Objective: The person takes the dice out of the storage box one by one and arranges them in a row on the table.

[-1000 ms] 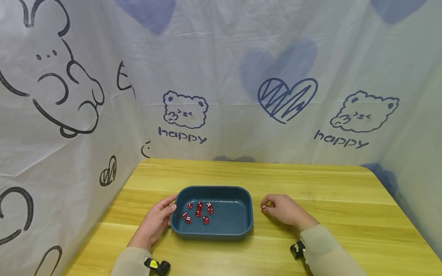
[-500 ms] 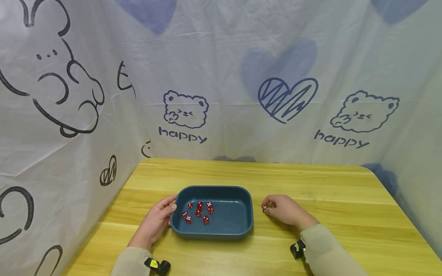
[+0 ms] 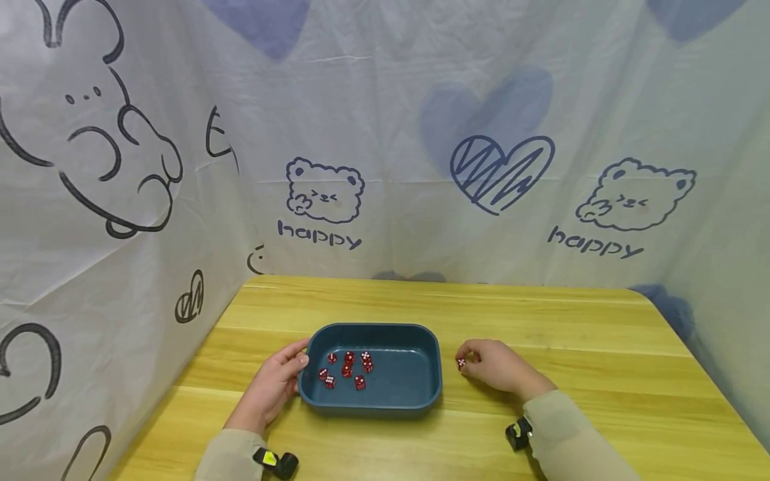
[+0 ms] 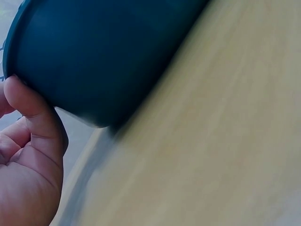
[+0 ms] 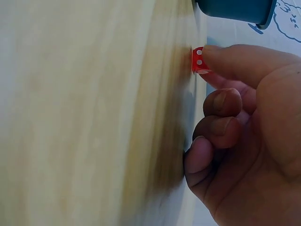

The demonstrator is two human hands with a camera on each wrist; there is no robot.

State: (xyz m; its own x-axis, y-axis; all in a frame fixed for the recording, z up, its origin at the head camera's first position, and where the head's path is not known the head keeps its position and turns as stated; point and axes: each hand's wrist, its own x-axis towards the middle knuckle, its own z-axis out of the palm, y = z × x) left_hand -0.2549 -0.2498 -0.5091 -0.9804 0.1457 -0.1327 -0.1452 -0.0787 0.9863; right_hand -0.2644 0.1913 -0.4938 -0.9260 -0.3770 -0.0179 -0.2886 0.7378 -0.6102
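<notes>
A dark teal rectangular tray with rounded corners stands on the table, several red dice with white pips lying in its left half. At the tray's left end my left hand grips the rim, thumb at the edge and fingers along the outer wall. Close up in the left wrist view, the thumb touches the rim. Right of the tray, my right hand pinches one red die between thumb and index finger, on or just above the tabletop. Its other fingers are curled in.
The yellow wood-grain table extends around the tray and both hands. A pale printed curtain hangs behind the table and along its sides. Each wrist carries a small black camera.
</notes>
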